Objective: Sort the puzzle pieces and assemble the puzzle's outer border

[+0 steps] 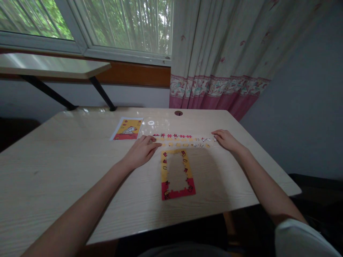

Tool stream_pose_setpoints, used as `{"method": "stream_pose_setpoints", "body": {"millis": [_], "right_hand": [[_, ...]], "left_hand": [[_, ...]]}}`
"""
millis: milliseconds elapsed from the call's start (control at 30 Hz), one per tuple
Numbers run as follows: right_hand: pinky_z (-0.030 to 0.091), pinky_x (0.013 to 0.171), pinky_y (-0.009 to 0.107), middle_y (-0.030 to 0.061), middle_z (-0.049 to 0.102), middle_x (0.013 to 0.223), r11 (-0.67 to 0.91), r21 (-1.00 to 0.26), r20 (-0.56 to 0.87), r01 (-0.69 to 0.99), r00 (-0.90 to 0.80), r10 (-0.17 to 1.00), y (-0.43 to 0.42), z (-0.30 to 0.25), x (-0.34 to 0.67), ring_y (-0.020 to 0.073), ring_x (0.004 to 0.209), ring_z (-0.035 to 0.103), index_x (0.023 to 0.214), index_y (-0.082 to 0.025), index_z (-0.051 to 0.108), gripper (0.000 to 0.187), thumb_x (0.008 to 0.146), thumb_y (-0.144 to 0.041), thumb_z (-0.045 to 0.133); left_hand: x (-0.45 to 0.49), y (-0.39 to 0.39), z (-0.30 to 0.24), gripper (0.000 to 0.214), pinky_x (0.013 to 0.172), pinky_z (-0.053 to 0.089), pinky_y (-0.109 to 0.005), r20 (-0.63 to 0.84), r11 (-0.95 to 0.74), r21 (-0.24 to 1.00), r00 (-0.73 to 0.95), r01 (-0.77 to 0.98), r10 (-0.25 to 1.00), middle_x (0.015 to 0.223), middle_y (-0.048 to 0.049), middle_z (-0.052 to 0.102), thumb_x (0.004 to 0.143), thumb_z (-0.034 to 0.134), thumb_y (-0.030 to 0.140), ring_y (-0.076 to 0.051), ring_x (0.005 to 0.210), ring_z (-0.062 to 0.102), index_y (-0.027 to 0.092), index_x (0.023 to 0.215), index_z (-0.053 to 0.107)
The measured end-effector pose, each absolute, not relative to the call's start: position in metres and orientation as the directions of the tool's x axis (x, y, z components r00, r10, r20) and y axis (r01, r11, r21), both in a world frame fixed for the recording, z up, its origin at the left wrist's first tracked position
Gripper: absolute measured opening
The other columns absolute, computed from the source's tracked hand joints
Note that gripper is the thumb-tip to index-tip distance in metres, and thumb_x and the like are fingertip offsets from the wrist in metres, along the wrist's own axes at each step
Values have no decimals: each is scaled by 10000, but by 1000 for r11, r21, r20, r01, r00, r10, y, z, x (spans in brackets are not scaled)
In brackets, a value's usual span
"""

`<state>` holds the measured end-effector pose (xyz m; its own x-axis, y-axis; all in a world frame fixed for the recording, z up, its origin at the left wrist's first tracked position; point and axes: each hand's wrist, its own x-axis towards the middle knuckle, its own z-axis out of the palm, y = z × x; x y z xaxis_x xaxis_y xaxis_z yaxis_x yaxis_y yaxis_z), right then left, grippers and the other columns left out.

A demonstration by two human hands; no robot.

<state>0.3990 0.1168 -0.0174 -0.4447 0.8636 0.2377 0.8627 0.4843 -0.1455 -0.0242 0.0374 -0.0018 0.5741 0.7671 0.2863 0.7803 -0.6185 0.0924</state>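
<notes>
Rows of small jigsaw puzzle pieces lie across the table: a red row (169, 135) at the back, with yellow and white pieces (184, 145) in front of it. My left hand (142, 150) rests at the left end of these rows, thumb and fingers apart, fingertips at the end pieces. At the right end is my right hand (225, 140), its fingers stretched out beside the white pieces. Nothing shows held in either hand. Closer to me lies the puzzle's joined border (178, 194), yellow above and red below, around a bare middle.
A printed picture (128, 129) of a white cartoon animal on yellow and red lies behind my left hand. The wooden table (120, 210) has a round cable hole (178, 113) near its back edge. A raised shelf (53, 66) stands at the back left; a curtain (214, 64) hangs behind.
</notes>
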Motion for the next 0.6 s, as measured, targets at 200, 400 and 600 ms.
{"method": "stream_pose_setpoints", "body": {"millis": [200,400,600], "right_hand": [[404,913,392,117,632,1075,474,-157,230,867,-434,871,116,-17,399,226,1012,562,1084,-132,615,320,882,-238,390],[402,911,386,112,629,1085,460,-151,225,875,-423,878,116,-19,398,224,1024,556,1085,-139,609,307,881,-234,401],[396,912,382,115,626,1094,455,-143,223,879,-419,880,114,-19,394,221,1029,559,1091,-144,607,295,877,-226,421]], "left_hand": [[-22,36,-1,321,851,400,-412,312,-620,132,562,773,766,1043,-97,509,867,415,212,-248,958,455,224,1137,589],[-4,43,9,279,824,397,-396,320,-623,157,558,766,766,970,-93,530,884,412,277,-238,910,462,196,1017,643],[16,59,15,263,792,381,-381,253,-654,112,615,749,747,897,-90,564,866,440,307,-234,859,470,197,961,660]]}}
